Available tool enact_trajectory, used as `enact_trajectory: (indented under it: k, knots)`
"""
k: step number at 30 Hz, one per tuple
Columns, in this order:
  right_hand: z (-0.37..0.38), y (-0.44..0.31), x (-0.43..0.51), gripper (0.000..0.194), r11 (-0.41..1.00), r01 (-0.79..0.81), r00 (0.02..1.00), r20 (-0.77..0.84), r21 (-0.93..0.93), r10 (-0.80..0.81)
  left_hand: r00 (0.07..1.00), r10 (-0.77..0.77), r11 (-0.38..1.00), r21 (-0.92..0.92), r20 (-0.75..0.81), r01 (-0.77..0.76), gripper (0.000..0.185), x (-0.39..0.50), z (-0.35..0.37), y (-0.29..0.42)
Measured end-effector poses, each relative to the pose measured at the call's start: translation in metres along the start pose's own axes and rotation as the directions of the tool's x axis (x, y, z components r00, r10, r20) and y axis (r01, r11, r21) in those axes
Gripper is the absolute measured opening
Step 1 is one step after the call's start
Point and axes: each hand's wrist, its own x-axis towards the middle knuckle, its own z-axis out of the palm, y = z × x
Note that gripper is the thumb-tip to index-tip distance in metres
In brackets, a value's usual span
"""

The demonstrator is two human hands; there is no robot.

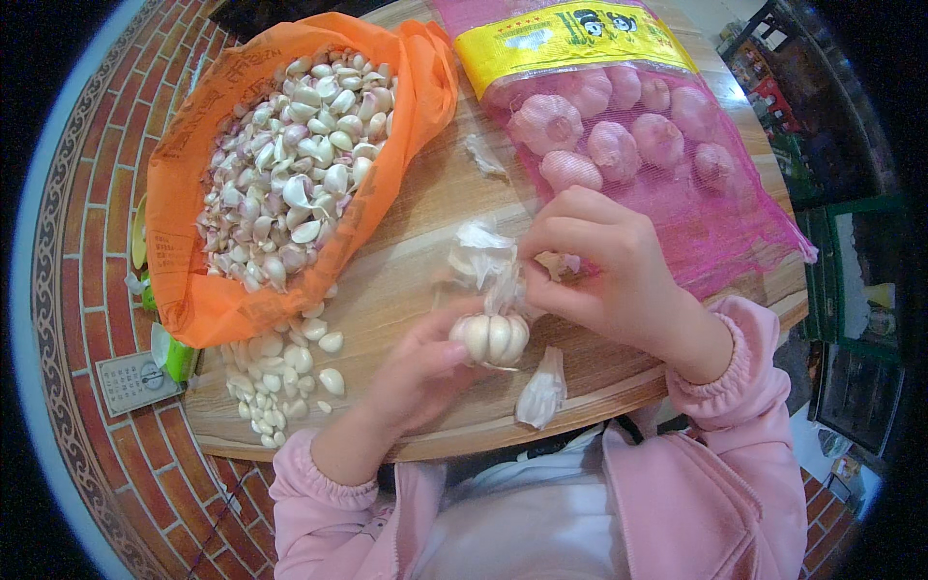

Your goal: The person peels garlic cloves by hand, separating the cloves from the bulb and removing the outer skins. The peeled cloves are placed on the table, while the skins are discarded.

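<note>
My left hand (417,373) holds a garlic bulb (490,339) low over the front of the wooden table, its cloves bulging in a ring. A strip of papery skin (502,291) rises from the bulb's top. My right hand (605,264) has thumb and fingers pinched together at that skin; the exact grip is partly hidden. Torn white garlic skin (478,246) lies just beyond the bulb. Another husk piece (542,391) rests near the table edge, below my right hand. Small skin scraps (557,264) show behind my right fingers.
An orange bag (417,156) full of unpeeled garlic cloves (297,152) stands at the far left. Loose peeled cloves (290,373) lie in front of it on the wooden table (406,268). A pink mesh bag (696,239) of whole bulbs is at the right. A brick-patterned surface (94,304) borders the left.
</note>
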Motion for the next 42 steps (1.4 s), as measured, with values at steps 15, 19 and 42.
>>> enact_trajectory:
  k: [15, 19, 42]
  knots:
    - [0.010, -0.003, 0.001, 0.012, 0.965, -0.220, 0.975, -0.006, 0.145, 0.223, 0.997, -0.018, 0.997, 0.075, 0.072, 0.013, 0.074, 0.004, 0.014, 0.004]
    - [0.005, -0.006, 0.000, 0.011, 0.927, -0.276, 0.960, 0.038, 0.254, 0.276, 1.000, 0.012, 1.000, 0.018, 0.006, -0.012, 0.069, 0.004, 0.013, 0.002]
    - [0.009, -0.007, -0.002, 0.020, 0.999, 0.026, 0.997, 0.077, 0.029, -0.028, 0.978, 0.204, 0.929, -0.321, 0.034, -0.183, 0.036, 0.003, 0.008, -0.002]
